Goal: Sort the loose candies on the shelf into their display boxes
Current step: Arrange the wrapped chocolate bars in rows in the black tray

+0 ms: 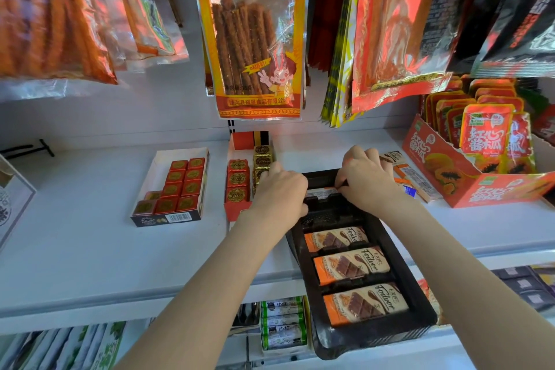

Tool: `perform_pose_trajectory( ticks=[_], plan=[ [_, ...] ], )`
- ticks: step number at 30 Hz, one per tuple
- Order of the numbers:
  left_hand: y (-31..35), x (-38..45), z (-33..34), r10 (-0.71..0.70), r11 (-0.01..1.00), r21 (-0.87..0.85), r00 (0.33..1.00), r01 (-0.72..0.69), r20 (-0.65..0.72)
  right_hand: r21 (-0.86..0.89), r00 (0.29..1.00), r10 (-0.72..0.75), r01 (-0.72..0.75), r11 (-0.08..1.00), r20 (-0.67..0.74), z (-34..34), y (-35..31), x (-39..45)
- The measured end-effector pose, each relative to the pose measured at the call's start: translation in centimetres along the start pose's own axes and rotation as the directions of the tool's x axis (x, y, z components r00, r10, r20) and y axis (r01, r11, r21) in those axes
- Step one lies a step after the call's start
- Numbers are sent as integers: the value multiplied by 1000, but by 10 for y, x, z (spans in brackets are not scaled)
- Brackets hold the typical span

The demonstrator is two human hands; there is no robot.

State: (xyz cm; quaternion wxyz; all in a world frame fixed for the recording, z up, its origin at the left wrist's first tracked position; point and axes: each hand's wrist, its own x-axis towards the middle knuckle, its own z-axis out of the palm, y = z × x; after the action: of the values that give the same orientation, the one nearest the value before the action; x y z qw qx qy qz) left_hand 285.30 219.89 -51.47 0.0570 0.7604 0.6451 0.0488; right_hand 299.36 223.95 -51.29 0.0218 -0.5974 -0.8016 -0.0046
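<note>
Three orange chocolate bars (pixel 351 266) already lie in the near slots of the black display tray (pixel 378 336); both the left hand (pixel 280 189) and right hand (pixel 365 177) pinch another bar (pixel 319 192) into a far slot. Loose bars (pixel 411 176) wait on the shelf just right.

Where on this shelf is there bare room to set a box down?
Bare shelf lies left of and in front of the red-candy box, and a smaller strip lies right of the black tray in front of the papaya carton. It is crowded around both hands, between the gold candies and the loose bars.
</note>
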Motion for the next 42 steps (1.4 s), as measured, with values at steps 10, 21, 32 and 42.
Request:
perform_pose_trajectory(
  ticks=[10, 21, 32, 42],
  plan=[
    [1, 0, 0, 5, 1000, 13, 1000, -5, -11, 127, 997, -53, 44, 991, 64, -6, 8, 1],
    [-9, -9, -1, 3, 984, -173, 985, -34, -174, 128, 949, -207, 241, 962, -237, -1, 11, -7],
    [-9, -6, -10, 32, 915, -374, 953, -150, -303, 658, 888, -102, 405, 635, -448, -26, 7, -24],
    [-1, -4, 8, 29, 970, -224, 960, -94, -277, 765, 955, -39, 259, 590, -293, 3, -1, -26]
  ],
)
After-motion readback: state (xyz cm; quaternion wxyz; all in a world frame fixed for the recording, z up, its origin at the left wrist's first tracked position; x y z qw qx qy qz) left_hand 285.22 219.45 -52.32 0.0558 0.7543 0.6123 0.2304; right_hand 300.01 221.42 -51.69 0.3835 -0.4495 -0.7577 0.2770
